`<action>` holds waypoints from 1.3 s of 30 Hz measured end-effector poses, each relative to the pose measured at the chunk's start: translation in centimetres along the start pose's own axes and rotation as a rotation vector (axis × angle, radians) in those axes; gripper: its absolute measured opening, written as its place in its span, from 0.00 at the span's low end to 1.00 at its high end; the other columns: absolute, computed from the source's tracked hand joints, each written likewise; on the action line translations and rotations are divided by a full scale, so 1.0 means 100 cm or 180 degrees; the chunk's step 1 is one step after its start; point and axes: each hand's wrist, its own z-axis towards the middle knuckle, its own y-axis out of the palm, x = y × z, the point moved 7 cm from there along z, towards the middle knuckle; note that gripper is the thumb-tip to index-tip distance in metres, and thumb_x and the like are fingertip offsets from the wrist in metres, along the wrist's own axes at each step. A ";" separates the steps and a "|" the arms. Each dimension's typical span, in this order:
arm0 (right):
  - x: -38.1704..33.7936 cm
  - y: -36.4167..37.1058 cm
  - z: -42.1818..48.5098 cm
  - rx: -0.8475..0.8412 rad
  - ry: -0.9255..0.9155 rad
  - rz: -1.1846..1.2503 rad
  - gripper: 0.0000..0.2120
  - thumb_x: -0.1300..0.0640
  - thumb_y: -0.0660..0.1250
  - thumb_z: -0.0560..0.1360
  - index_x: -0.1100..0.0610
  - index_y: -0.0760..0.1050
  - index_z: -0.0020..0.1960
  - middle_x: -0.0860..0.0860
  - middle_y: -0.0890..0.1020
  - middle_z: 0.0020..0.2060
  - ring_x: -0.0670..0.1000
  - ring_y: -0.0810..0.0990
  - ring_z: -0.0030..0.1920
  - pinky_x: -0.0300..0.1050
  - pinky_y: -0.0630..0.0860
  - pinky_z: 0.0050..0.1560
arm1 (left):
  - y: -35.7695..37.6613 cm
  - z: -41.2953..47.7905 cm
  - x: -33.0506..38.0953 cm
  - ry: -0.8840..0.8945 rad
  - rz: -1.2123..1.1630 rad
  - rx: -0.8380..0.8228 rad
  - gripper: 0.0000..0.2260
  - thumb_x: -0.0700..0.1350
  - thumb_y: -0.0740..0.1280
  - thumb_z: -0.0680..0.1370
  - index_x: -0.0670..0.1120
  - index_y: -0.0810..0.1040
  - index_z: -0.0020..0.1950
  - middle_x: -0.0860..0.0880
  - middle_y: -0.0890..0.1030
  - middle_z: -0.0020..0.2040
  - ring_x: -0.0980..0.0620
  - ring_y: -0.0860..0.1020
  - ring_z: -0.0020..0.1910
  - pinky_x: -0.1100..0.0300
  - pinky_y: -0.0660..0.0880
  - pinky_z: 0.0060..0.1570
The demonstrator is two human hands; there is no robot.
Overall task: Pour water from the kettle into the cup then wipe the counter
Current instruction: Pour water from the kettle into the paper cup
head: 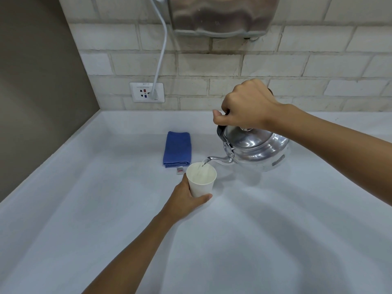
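Right hand (247, 105) grip closed round black handle of shiny metal kettle (256, 148), tipped, water going into white paper cup (202, 182). Left hand (185, 201) grip wrapped round cup on pale counter (254, 240). Folded blue cloth (177, 152) just behind cup.

wall socket (147, 92), label reads "9PP-2"
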 end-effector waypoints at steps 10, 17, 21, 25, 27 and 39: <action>0.000 -0.001 0.000 -0.0007 -0.0039 -0.0056 0.24 0.50 0.59 0.72 0.58 0.56 0.23 0.50 0.54 0.17 0.50 0.51 0.22 0.38 0.50 0.28 | -0.001 -0.001 0.001 -0.0071 0.0051 -0.0008 0.37 0.60 0.74 0.63 0.61 0.61 0.67 0.67 0.72 0.55 0.73 0.70 0.54 0.78 0.70 0.44; 0.002 -0.002 0.000 -0.0006 -0.0029 -0.0062 0.25 0.50 0.59 0.72 0.58 0.55 0.22 0.51 0.54 0.17 0.51 0.51 0.22 0.38 0.50 0.28 | -0.001 -0.001 0.003 -0.0029 0.0013 -0.0023 0.37 0.57 0.75 0.65 0.58 0.61 0.69 0.59 0.73 0.60 0.59 0.73 0.57 0.74 0.69 0.46; 0.002 -0.003 -0.001 -0.0007 -0.0042 -0.0073 0.26 0.50 0.59 0.72 0.58 0.53 0.21 0.50 0.54 0.17 0.50 0.51 0.21 0.38 0.50 0.28 | 0.001 -0.001 0.003 -0.0029 0.0000 -0.0046 0.37 0.57 0.75 0.65 0.56 0.61 0.69 0.58 0.73 0.62 0.57 0.73 0.58 0.73 0.69 0.47; 0.005 -0.003 -0.001 -0.0008 0.0024 -0.0047 0.24 0.50 0.60 0.72 0.60 0.59 0.22 0.51 0.54 0.16 0.50 0.51 0.21 0.37 0.50 0.28 | -0.001 -0.001 0.003 -0.0024 0.0009 -0.0021 0.37 0.57 0.75 0.65 0.58 0.61 0.69 0.58 0.74 0.61 0.60 0.73 0.57 0.75 0.70 0.46; 0.005 -0.003 -0.001 -0.0020 0.0046 -0.0039 0.24 0.50 0.60 0.72 0.61 0.60 0.23 0.51 0.55 0.16 0.50 0.52 0.21 0.37 0.50 0.28 | -0.001 -0.001 0.004 -0.0025 -0.0008 -0.0026 0.37 0.57 0.75 0.65 0.58 0.61 0.69 0.58 0.74 0.61 0.60 0.73 0.57 0.74 0.70 0.46; 0.007 -0.004 -0.002 -0.0017 0.0068 -0.0083 0.23 0.50 0.60 0.72 0.61 0.62 0.23 0.51 0.54 0.16 0.50 0.51 0.21 0.37 0.49 0.29 | -0.001 -0.001 0.004 -0.0018 0.0005 -0.0021 0.37 0.57 0.75 0.65 0.57 0.61 0.69 0.58 0.74 0.60 0.59 0.73 0.57 0.76 0.70 0.45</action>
